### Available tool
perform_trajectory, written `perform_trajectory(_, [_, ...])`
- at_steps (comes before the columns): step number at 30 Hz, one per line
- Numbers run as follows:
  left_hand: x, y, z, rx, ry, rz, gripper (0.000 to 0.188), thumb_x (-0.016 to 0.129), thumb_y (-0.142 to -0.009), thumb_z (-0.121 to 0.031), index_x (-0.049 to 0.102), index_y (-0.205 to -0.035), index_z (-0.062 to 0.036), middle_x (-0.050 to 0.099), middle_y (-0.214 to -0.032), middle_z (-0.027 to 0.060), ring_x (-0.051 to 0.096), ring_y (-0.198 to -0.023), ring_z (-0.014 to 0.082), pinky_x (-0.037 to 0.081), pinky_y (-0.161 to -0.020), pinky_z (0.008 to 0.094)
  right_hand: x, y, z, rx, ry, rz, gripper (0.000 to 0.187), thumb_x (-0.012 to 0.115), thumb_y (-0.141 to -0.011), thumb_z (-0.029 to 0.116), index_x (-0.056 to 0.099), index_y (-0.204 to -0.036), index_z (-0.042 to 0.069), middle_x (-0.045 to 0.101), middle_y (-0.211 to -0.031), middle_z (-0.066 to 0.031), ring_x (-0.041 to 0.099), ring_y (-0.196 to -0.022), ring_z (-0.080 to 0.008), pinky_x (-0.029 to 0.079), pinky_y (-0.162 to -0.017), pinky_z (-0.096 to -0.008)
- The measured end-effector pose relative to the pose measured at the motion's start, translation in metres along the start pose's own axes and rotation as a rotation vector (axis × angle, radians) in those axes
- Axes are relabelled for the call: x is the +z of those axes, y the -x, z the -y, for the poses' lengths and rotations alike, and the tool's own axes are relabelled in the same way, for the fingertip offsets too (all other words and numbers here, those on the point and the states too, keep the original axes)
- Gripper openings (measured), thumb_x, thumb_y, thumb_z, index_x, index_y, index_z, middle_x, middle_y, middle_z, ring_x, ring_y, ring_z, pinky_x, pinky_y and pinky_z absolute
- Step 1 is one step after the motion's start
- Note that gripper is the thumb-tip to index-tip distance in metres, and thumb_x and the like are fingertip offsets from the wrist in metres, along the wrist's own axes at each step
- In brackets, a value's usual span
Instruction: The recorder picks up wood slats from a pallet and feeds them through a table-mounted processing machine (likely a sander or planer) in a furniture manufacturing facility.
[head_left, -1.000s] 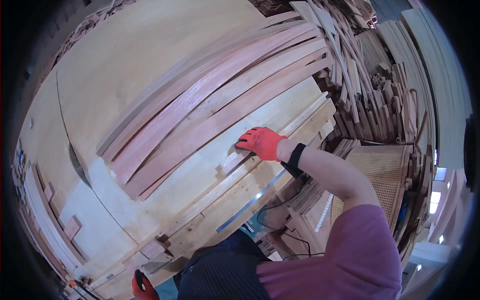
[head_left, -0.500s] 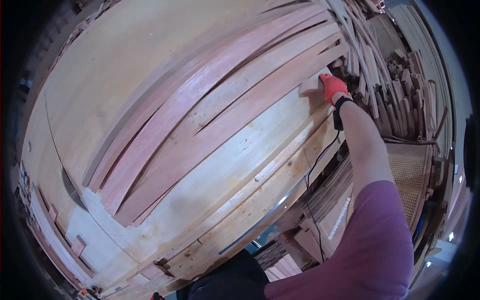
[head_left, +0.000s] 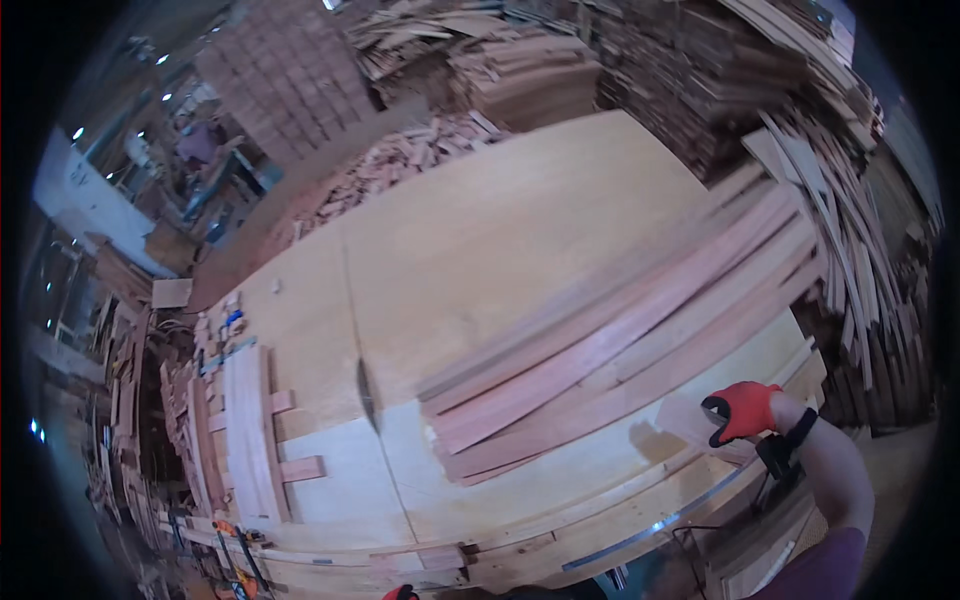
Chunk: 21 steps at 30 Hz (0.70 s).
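My right hand, in a red and black glove, is closed on a short pale wooden block above the near right part of the table. Just beyond it lie several long pinkish boards, side by side and slanting up to the right on a broad plywood tabletop. A black strap and a small dark device sit at my right wrist. Only a scrap of red glove shows of my left hand at the lower edge; its fingers are hidden.
Left of the boards, a dark slit cuts the tabletop. Pale planks with small blocks lie at the left end, near an orange clamp. Thin wood strips crowd the right side. Beyond are offcuts and a distant person.
The view has swung left and up, showing more of the workshop. My right hand, with the block, has come back from the table's right end toward me.
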<state>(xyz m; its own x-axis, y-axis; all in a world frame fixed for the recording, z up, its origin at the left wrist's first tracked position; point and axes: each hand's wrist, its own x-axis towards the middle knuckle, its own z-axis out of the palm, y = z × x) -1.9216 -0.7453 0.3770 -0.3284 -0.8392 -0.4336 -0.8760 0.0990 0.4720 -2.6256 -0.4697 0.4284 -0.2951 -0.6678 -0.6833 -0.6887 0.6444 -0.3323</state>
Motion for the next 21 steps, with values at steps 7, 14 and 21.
perform_trajectory(7, [0.011,0.019,-0.011,0.233,0.046,-0.117,0.026,0.073,-0.091,-0.012,0.075,-0.114,-0.0003,0.076,-0.107,0.0197,0.074,-0.101,0.0327,0.057,-0.090,0.0406,-0.171,-0.108,0.109,-0.320,-0.092,-0.243,0.065,0.085,-0.078,0.041,0.063,-0.129,0.007,0.068,-0.122,-0.0181,0.068,-0.108,-0.0314,0.054,-0.094,-0.0421])
perform_trajectory(14, [0.022,0.017,-0.046,0.195,0.246,-0.063,0.033,0.070,-0.092,-0.004,0.071,-0.124,0.0015,0.076,-0.112,0.0149,0.074,-0.104,0.0228,0.056,-0.093,0.0338,-0.075,-0.159,0.113,-0.358,0.265,-0.579,0.084,0.085,-0.079,0.035,0.049,-0.150,0.009,0.057,-0.145,-0.0183,0.059,-0.129,-0.0345,0.047,-0.109,-0.0465])
perform_trajectory(21, [0.038,-0.030,-0.080,0.098,0.527,0.188,0.047,0.068,-0.095,-0.003,0.060,-0.141,0.0012,0.074,-0.117,0.0110,0.071,-0.102,0.0153,0.056,-0.092,0.0296,0.043,-0.130,0.188,-0.277,0.569,-0.425,0.127,0.092,-0.067,0.047,0.019,-0.165,0.013,0.023,-0.169,-0.0207,0.020,-0.157,-0.0409,0.018,-0.127,-0.0557])
